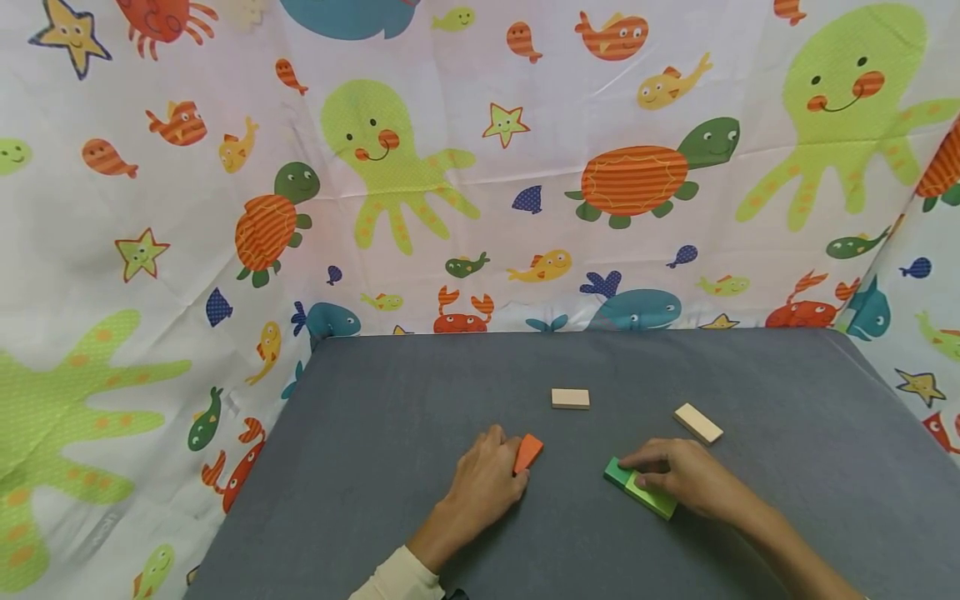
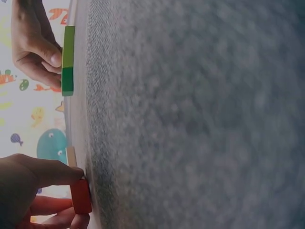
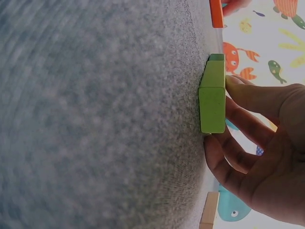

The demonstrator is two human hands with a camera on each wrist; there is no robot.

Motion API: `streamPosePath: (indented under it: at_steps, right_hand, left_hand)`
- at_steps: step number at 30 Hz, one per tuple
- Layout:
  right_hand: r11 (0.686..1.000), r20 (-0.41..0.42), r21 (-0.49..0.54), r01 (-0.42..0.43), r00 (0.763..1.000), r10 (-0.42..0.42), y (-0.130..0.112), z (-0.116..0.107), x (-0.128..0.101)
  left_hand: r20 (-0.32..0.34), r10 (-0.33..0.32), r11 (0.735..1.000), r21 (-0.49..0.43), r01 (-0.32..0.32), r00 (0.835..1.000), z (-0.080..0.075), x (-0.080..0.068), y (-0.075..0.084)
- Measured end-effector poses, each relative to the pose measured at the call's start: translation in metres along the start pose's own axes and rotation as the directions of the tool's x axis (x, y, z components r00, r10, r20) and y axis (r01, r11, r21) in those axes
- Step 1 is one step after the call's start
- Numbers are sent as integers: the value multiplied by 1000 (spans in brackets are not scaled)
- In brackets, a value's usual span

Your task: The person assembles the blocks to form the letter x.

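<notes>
My left hand (image 1: pixel 483 483) pinches an orange block (image 1: pixel 528 451) just above or on the grey cloth. In the left wrist view that block (image 2: pixel 81 196) looks red, with the thumb on one side and fingers on the other. My right hand (image 1: pixel 693 475) holds a light green block (image 1: pixel 657 499), its thumb on top and other fingers along the far side. A darker green block (image 1: pixel 618 472) lies end to end with it, touching. In the right wrist view the light green block (image 3: pixel 212 109) lies on the cloth and mostly hides the darker one.
One plain wooden block (image 1: pixel 571 399) lies beyond my left hand. Another wooden block (image 1: pixel 698 423) lies at an angle just past my right hand. The grey cloth (image 1: pixel 390 417) covers the table, and a curtain (image 1: pixel 450 167) printed with sea animals hangs behind and at the sides.
</notes>
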State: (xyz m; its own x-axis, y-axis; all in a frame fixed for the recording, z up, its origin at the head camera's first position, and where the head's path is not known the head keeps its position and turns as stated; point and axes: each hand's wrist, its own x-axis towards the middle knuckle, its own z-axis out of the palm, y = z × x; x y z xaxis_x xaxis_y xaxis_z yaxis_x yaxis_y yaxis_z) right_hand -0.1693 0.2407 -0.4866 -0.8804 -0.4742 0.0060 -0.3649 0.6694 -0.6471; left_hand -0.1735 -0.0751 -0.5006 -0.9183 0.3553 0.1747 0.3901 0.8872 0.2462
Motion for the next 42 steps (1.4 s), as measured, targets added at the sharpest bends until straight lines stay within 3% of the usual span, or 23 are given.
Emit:
streamPosePath:
  at_steps: [19,26,32,42]
  right_hand:
    - [1000,-1,-12,-5,1000,5,0,-1,0]
    - [1000,-19,-26,4,1000,-5,0,0,0]
    - [1000,-21,-27,10,1000,-11,2,1,0]
    - [1000,-29,-8,23,999,-23,1,2,-1]
  left_hand:
    - [33,98,994,-59,-96,995,-12,-11,29]
    - [23,151,988,-34,-150,988,-12,-15,39]
    - [44,155,986,-67,-151,987,-11,-17,43]
    - [4,179,979,-97,-178,984,-8,-22,49]
